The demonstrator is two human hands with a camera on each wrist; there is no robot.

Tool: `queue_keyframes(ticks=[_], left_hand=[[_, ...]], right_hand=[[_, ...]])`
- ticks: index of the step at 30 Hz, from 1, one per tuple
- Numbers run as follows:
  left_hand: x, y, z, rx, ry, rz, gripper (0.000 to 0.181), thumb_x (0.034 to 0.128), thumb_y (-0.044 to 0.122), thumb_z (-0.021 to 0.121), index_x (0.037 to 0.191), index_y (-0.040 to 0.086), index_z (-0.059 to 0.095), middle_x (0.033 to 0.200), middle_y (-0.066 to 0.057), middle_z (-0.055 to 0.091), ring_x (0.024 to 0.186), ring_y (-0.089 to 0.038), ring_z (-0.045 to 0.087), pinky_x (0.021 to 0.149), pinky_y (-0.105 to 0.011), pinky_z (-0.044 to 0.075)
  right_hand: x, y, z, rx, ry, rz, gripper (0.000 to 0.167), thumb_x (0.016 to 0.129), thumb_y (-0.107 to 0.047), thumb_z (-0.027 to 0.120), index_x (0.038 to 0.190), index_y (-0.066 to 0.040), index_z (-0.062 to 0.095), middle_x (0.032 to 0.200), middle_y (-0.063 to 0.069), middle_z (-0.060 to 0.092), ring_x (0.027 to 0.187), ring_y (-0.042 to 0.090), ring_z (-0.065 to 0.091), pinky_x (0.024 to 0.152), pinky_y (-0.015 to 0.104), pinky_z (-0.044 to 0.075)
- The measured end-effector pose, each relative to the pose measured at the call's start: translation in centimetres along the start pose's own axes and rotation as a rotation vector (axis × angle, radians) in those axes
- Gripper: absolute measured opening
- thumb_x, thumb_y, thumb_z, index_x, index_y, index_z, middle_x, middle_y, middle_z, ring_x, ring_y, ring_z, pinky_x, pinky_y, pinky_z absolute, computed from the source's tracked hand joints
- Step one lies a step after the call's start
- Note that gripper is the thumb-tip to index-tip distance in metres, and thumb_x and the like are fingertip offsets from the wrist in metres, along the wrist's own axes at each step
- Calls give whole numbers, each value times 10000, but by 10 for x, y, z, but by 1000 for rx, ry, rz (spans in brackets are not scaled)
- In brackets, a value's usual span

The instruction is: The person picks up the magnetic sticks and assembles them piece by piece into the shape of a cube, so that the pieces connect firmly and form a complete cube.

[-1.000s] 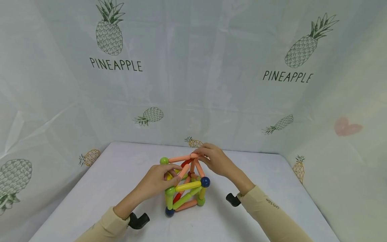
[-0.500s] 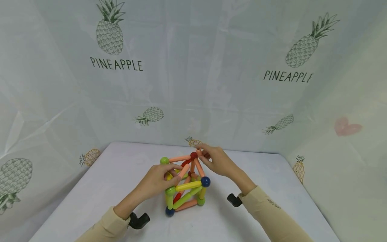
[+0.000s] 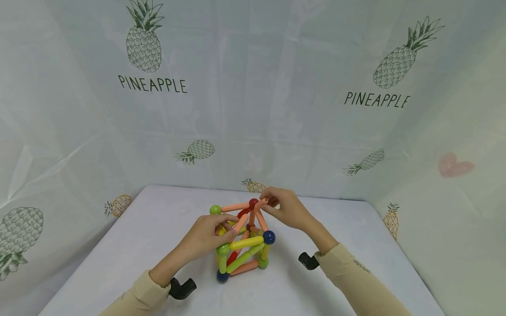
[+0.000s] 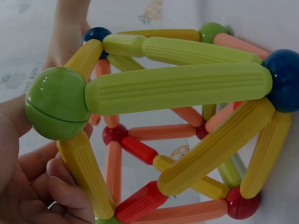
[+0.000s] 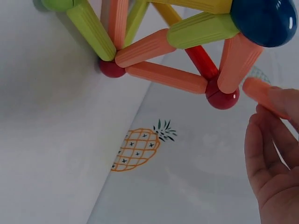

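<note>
A frame of coloured magnetic building sticks and balls point(image 3: 246, 242) stands on the table between the hands. My left hand point(image 3: 207, 235) pinches an orange-pink magnetic stick point(image 3: 239, 223) over the frame's near left corner, close to a green ball point(image 4: 58, 102); in the left wrist view that stick is mostly hidden. At the far top corner, my right hand point(image 3: 285, 208) holds another orange-pink magnetic stick point(image 5: 261, 93) between thumb and fingers. Its free end lies near a red ball point(image 5: 222, 93); in the right wrist view a narrow gap shows between them.
White cloth covers the table point(image 3: 158, 237), and a pineapple-print curtain point(image 3: 269, 109) hangs behind it. Black curved pieces point(image 3: 182, 289) sit at both sleeve cuffs, beside the wrists.
My right hand has drawn back slightly to the right, uncovering the red ball, and the stick in it has turned. The left hand and the frame look unmoved.
</note>
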State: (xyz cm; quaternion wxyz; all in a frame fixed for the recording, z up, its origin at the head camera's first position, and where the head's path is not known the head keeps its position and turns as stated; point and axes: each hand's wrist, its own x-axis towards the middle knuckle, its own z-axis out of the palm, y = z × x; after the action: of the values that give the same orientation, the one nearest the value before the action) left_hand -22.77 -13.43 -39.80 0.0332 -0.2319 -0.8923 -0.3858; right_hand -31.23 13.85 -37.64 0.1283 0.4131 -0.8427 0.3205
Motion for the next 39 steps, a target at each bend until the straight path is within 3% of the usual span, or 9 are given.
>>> queue_keyframes(ticks=[7,11,16,26,35,39], left_hand=[[0,1,0,3,1,-12,351,906,373,698,1229,243,665,833,157,632,739,-100,577,559,-285,506],[0,1,0,-5,-1,-14,346,905,361,702,1228,240,666,833,154,633,748,-115,581,559,-287,510],[1,0,0,-20,0,0,335,907,324,707,1227,233,665,837,153,643,764,-133,598,557,-290,514],[1,-2,1,-45,-3,-1,336,908,380,692,1208,231,666,845,148,654,734,-113,605,547,-292,520],[1,-3,2,3,10,-3,356,893,508,660,1168,281,671,828,199,644,634,-93,565,493,-272,473],[0,-3,2,-7,11,-9,349,900,462,673,1196,279,664,829,191,654,635,-95,570,492,-272,470]], right_hand=[[-5,3,-6,-36,-98,63,218,874,-176,754,1084,-163,698,931,-138,660,807,39,608,728,286,548],[-6,3,-7,-111,-106,19,173,868,-191,761,1037,-181,722,910,-123,650,822,74,596,735,337,550],[-4,-3,-8,-174,-94,-26,183,857,-206,768,1034,-183,727,926,-103,650,843,97,588,742,294,526],[5,-13,-4,-217,-106,-83,242,824,-181,788,1058,-201,735,1021,-116,694,943,111,599,815,286,491],[13,-13,2,-242,-111,-134,271,811,-122,798,1064,-193,730,1049,-99,682,1002,78,572,870,292,484],[17,-12,5,-251,-123,-146,275,801,-106,807,1048,-197,729,1038,-97,676,989,97,571,861,295,482]])
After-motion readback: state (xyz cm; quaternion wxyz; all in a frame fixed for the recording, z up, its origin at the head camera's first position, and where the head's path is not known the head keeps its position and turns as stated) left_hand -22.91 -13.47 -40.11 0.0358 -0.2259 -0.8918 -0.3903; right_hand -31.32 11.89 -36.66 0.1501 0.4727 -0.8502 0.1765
